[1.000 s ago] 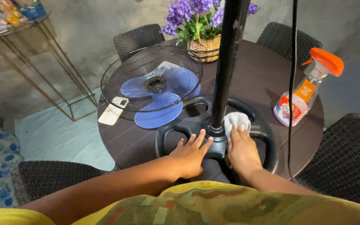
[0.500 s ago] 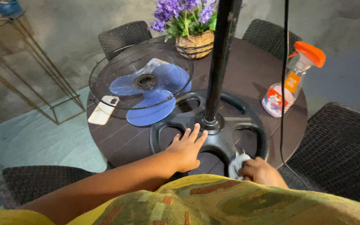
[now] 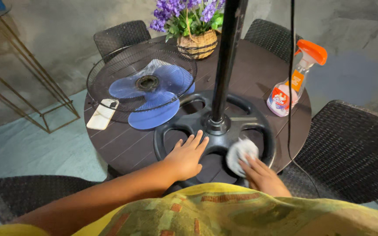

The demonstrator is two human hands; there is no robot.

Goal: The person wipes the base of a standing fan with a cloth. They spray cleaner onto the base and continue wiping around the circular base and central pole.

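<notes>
The round dark surface (image 3: 123,144) holds everything here. Four woven chairs (image 3: 351,148) stand around it. One big black fan base (image 3: 215,135) with holes in it lies flat on the near side, and one black pole (image 3: 226,61) stands up from its middle. One wire fan cover (image 3: 141,78) lies behind it to the left, with one blue blade (image 3: 154,94) inside.

The left hand (image 3: 187,155) lies flat on the near left part of the base, fingers (image 3: 196,140) spread out a little and holding nothing. The right hand (image 3: 261,175) presses one small white cloth (image 3: 241,150) onto the near right rim of the base, fingers pinching and pushing it down.

To wipe well, I think the flat hand should keep the base from sliding, and the cloth should go round the rim and into each hole edge.

There is also one flower basket (image 3: 197,43), one spray bottle (image 3: 292,85) with an orange top, one white remote (image 3: 103,114) and one thin black cord (image 3: 290,87) hanging down.
</notes>
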